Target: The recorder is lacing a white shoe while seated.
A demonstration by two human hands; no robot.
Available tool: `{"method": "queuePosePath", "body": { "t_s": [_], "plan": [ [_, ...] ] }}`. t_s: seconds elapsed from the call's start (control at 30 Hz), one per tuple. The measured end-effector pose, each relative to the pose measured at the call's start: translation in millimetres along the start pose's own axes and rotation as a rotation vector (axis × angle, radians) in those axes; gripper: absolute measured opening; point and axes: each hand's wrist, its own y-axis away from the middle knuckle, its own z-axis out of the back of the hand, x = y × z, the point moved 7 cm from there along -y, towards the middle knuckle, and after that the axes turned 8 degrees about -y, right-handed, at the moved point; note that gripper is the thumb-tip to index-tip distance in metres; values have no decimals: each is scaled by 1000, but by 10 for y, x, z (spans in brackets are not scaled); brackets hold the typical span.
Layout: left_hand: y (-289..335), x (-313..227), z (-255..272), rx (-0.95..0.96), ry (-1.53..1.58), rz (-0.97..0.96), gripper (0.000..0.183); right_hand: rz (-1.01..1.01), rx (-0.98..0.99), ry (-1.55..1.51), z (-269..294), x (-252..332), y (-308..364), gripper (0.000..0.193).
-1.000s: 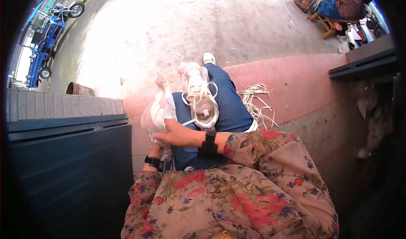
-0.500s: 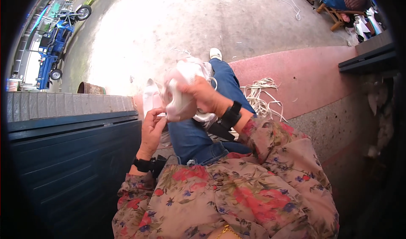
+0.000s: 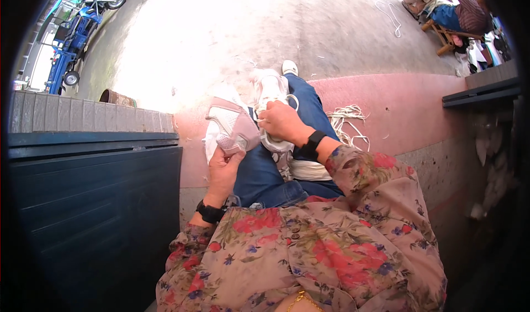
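My left hand [image 3: 222, 174] grips the near edge of a pink and white shoe upper [image 3: 234, 125], holding it tilted above my left thigh. To its right, on my lap, lie more pink and white shoe uppers [image 3: 269, 84], partly covered by my right hand [image 3: 284, 123]. The fingers of my right hand are closed on a white shoelace [image 3: 294, 100], which loops out beside them; its exact grip is partly hidden. Another white piece shows behind the held upper.
A heap of white laces [image 3: 349, 123] lies on the pink floor strip to the right. Dark blue panels [image 3: 94, 201] stand at the left. Another person [image 3: 469, 14] sits at the far right. A blue three-wheeled vehicle [image 3: 72, 47] and a rusty bucket [image 3: 117, 98] are at the far left.
Both hands have moved apart. My left hand has shifted right with the shoe upper, which is now turned flatter. My right hand has left that upper and reached to the others on my lap.
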Motion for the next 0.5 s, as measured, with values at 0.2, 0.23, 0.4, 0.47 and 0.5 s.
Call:
{"method": "queuePosePath", "body": {
  "t_s": [0.2, 0.23, 0.4, 0.47, 0.5],
  "plan": [
    [80, -23, 60, 1, -65, -6, 30, 62, 53, 523, -222, 362, -146, 10],
    [92, -12, 64, 2, -60, -8, 30, 61, 54, 528, -256, 344, -160, 10],
    [113, 24, 56, -16, -6, -4, 29, 250, -108, 226, -235, 430, -164, 12],
    [127, 16, 46, -1, -69, 14, 30, 145, -24, 278, -260, 366, -176, 13],
    [102, 26, 41, 9, -129, 24, 30, 46, 60, 334, -270, 294, -196, 14]
  ]
}}
